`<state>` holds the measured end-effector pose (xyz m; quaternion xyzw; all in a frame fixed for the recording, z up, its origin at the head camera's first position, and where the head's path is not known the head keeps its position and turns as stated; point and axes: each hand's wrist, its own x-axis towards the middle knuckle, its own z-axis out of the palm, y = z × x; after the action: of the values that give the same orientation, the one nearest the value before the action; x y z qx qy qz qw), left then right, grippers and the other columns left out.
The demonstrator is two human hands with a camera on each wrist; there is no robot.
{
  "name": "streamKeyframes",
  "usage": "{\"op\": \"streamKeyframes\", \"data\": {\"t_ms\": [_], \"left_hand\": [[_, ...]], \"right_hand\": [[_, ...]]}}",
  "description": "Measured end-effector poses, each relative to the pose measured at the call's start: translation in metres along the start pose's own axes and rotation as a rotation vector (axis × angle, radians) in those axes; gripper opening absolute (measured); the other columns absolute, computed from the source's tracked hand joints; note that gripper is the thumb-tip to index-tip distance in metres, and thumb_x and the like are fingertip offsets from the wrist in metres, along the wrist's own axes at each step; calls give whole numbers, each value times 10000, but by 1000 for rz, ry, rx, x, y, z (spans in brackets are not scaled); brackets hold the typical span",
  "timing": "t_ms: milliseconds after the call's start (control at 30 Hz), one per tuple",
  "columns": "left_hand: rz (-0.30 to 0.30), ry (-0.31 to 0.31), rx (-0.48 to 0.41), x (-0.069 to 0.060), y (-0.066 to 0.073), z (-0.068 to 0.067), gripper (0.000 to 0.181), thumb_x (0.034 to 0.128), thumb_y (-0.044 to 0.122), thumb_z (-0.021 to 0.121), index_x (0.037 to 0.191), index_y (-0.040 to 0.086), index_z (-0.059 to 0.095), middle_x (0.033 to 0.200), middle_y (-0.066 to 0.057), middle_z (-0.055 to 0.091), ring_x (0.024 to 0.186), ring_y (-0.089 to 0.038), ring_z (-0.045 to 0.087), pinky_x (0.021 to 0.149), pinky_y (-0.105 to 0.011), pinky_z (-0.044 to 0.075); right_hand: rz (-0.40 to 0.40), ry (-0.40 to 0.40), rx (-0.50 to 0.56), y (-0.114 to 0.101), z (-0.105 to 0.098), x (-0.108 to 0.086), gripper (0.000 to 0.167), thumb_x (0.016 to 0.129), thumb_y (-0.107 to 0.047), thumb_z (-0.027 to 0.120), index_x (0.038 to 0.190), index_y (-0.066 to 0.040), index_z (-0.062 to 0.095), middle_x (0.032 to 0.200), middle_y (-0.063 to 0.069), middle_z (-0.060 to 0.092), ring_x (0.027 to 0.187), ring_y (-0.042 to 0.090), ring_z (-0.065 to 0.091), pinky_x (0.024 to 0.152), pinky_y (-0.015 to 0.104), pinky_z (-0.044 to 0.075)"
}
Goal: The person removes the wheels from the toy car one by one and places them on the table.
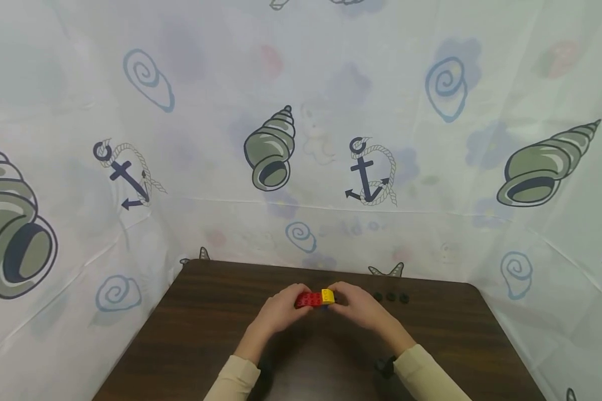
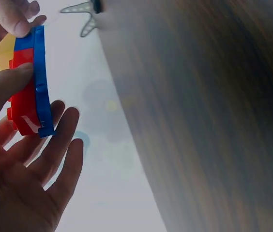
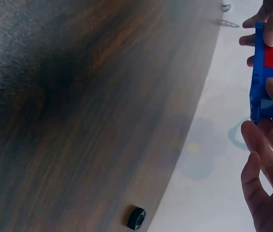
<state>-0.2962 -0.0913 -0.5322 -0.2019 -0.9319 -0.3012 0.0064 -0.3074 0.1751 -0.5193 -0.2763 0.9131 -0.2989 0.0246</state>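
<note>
Both hands hold one toy brick assembly above the far part of the table. A red brick [image 1: 308, 299] forms its left part and a yellow brick [image 1: 328, 296] sits at its right. Along the underside runs a long blue base [image 2: 40, 82], with a blue brick [image 3: 272, 84] between base and yellow brick. My left hand [image 1: 279, 309] grips the red end, thumb on the red brick's side. The right hand [image 1: 359, 305] pinches the other end, thumb on the blue brick. Fingers partly hide both ends in the head view.
Several small black wheels stand on the dark wooden table [image 1: 205, 328], right of the right hand; one wheel [image 3: 136, 218] shows in the right wrist view. A white curtain [image 1: 205, 111] printed with shells and anchors hangs behind and around the table.
</note>
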Motion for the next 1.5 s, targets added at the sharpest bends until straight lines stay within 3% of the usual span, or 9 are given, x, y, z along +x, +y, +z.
{"op": "streamKeyframes", "data": {"t_ms": [300,500,767,1067,1500], "left_hand": [[-1,-9,22,21,-16,6,357,985,382,795,1271,191,698,1148,20,681,944,-141,622,912,-422,622],[-16,-34,25,38,-23,14,362,1004,344,777,1304,170,672,1208,-33,703,990,-183,647,972,-482,606],[-47,-29,43,55,-35,36,325,1000,284,785,1270,139,678,1143,-53,694,945,-201,638,907,-487,601],[-73,12,136,63,-34,50,319,979,324,808,1229,140,735,1134,-63,709,1021,-250,593,966,-524,546],[-79,32,158,71,-38,49,318,950,369,839,1188,162,792,1203,-76,699,1098,-295,568,990,-546,528]], "right_hand": [[42,-19,60,17,10,18,382,1045,-375,724,1386,-233,625,1352,1,722,1239,263,704,1068,561,566],[93,-15,62,31,21,29,401,1067,-408,679,1393,-178,643,1380,51,715,1278,303,683,1105,592,535],[107,8,58,42,32,39,366,1068,-348,689,1376,-155,649,1376,80,709,1286,327,670,1119,602,518],[178,18,3,49,35,43,346,1046,-365,720,1352,-210,669,1362,83,723,1247,336,688,1062,634,538],[210,17,-30,55,34,50,326,1008,-352,774,1296,-210,715,1329,60,750,1238,336,694,1028,619,550]]}}
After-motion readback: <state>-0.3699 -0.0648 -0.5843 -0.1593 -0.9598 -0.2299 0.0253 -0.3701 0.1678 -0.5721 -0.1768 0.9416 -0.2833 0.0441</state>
